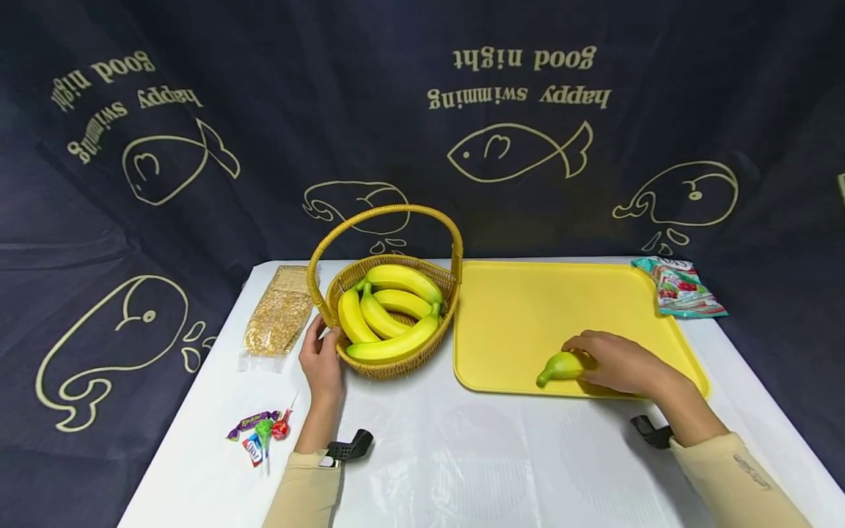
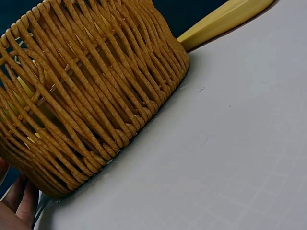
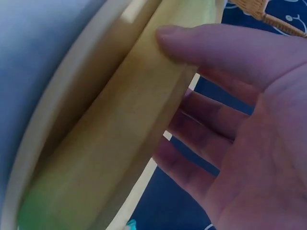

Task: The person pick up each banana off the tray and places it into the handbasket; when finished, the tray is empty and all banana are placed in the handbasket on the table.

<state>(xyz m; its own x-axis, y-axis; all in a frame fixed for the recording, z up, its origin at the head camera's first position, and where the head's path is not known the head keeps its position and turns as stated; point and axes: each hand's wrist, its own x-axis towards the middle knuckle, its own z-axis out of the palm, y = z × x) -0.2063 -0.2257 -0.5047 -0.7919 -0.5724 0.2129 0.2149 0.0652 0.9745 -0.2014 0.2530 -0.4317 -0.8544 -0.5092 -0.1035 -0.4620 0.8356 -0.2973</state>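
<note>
A small yellow banana point(image 1: 560, 367) with a green tip lies on the near part of a yellow tray point(image 1: 515, 301). My right hand point(image 1: 597, 359) grips it; in the right wrist view the thumb lies over the banana point(image 3: 120, 143) and the fingers point(image 3: 192, 139) curl behind it. A wicker basket point(image 1: 396, 367) with a hoop handle holds several bananas point(image 1: 389, 312). My left hand point(image 1: 323, 345) rests against its left outer wall. In the left wrist view only fingertips point(image 2: 17, 206) show, beside the basket point(image 2: 96, 86).
The white table point(image 1: 462, 455) carries a clear packet of grain snack point(image 1: 280, 312) at the back left, a few wrapped candies point(image 1: 260, 433) at the front left, and a colourful snack bag point(image 1: 680, 287) beyond the tray's far right corner. A dark printed cloth hangs behind.
</note>
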